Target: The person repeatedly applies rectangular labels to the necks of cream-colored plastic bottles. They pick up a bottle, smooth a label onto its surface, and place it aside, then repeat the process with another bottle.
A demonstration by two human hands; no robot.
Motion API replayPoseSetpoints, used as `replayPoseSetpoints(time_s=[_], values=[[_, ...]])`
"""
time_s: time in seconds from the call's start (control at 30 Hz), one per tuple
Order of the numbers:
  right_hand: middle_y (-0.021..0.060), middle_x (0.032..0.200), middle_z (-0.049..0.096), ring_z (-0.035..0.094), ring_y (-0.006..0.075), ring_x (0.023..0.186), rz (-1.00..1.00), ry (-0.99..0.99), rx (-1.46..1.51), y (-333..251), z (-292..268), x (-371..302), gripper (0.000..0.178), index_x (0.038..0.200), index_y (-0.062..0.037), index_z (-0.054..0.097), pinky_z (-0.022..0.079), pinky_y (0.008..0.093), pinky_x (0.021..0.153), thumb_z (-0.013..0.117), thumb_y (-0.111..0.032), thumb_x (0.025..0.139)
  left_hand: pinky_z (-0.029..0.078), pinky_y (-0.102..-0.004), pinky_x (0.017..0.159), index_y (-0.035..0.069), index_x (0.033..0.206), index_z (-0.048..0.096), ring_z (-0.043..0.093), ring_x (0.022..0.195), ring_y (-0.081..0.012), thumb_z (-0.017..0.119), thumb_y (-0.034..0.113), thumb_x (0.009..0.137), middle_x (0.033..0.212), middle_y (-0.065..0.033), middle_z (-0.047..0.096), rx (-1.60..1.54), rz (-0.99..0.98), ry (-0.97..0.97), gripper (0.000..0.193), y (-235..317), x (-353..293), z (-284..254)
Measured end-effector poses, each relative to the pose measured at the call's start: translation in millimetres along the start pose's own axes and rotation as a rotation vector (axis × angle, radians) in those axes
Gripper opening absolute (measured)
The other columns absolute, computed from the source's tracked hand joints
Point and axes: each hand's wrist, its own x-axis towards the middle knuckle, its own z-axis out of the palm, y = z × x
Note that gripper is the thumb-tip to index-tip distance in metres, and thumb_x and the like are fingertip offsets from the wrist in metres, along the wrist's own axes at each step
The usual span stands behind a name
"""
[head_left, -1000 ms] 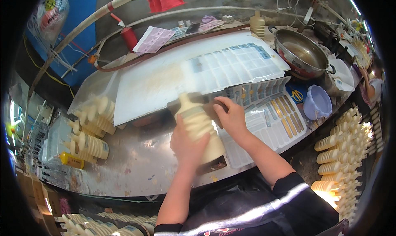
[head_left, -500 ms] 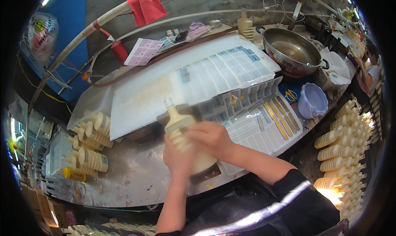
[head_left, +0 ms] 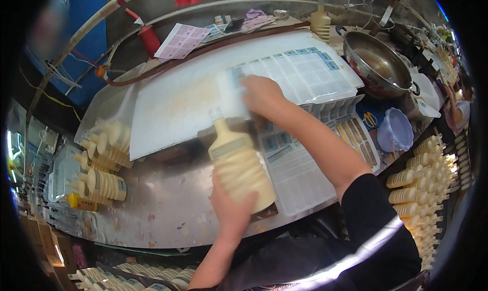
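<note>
Change since 0.5 s ago: the right hand (head_left: pixel 262 95) has left the bottle and reached forward to the sheet of labels (head_left: pixel 300 75) lying on the white board (head_left: pixel 173 113). Its fingers press down on the near left corner of the sheet; the grip looks flat on the sheet, and whether a label is pinched cannot be told. The left hand (head_left: pixel 231 207) now carries the bottle alone.

The cream bottle (head_left: pixel 239 166) sits in the left hand, fingers wrapped round its lower half, neck tilted away toward the board. It is held above the steel desk (head_left: pixel 168 204), just beside a clear moulded tray (head_left: pixel 305 174). Judged from this, the 2-handed handling has ended and the free hand has gone for a label.

Containers:
- Cream bottle: filled with pale yellow-white liquid, small cap on.
- Stack of like bottles (head_left: pixel 104 158) at the left of the desk, lying on their sides, all filled the same colour.
- More filled bottles (head_left: pixel 422 189) in rows at the right, off the desk edge.
- Steel pan (head_left: pixel 378 64) at far right: a shallow layer of brownish liquid inside.
- Lilac plastic cup (head_left: pixel 396 131) near the pan: contents not visible.
- Clear moulded tray: its pockets look empty at the near end; some yellow-filled slots farther along.
</note>
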Motion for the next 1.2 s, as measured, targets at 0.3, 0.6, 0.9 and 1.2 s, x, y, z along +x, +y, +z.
replayPoseSetpoints(time_s=[0.3, 0.6, 0.9, 1.2], values=[[0.0228, 0.107, 0.073, 0.074, 0.0390, 0.096, 0.374, -0.049, -0.298, 64, -36, 29, 0.020, 0.096, -0.0004, 0.077, 0.060, 0.0458, 0.085, 0.060, -0.009, 0.089, 0.041, -0.0521, 0.109, 0.002, 0.159, 0.026, 0.051, 0.126, -0.0440, 0.083, 0.018, 0.067, 0.140, -0.0288, 0.049, 0.011, -0.031, 0.058, 0.109, -18, -4, 3], [0.0215, 0.110, 0.073, 0.072, 0.0380, 0.098, 0.416, -0.172, -0.543, 201, -125, -33, 0.026, 0.105, -0.0027, 0.076, 0.057, 0.0458, 0.086, 0.056, -0.009, 0.089, 0.038, -0.0505, 0.112, 0.004, 0.161, 0.023, 0.048, 0.130, -0.0418, 0.081, 0.018, 0.068, 0.143, -0.0266, 0.047, -0.082, -0.013, 0.054, 0.111, -23, -5, 8], [0.0132, 0.124, 0.070, 0.071, 0.0359, 0.097, 0.095, -0.007, -0.432, 145, -122, -119, 0.025, 0.111, -0.0025, 0.070, 0.058, 0.0441, 0.083, 0.061, -0.005, 0.088, 0.033, -0.0456, 0.118, -0.002, 0.159, 0.025, 0.044, 0.138, -0.0381, 0.071, 0.014, 0.077, 0.150, -0.0261, 0.042, -0.081, 0.082, 0.118, 0.095, -19, -9, 10], [0.0100, 0.084, 0.078, 0.072, 0.0145, 0.071, 0.297, 0.101, 0.184, 98, -102, -145, 0.018, 0.096, -0.0001, 0.079, 0.055, 0.0269, 0.066, 0.075, -0.015, 0.088, 0.030, -0.0450, 0.119, -0.005, 0.151, 0.036, 0.042, 0.138, -0.0349, 0.069, 0.015, 0.083, 0.147, -0.0230, 0.044, -0.077, 0.049, 0.130, 0.078, -39, -43, 0]])
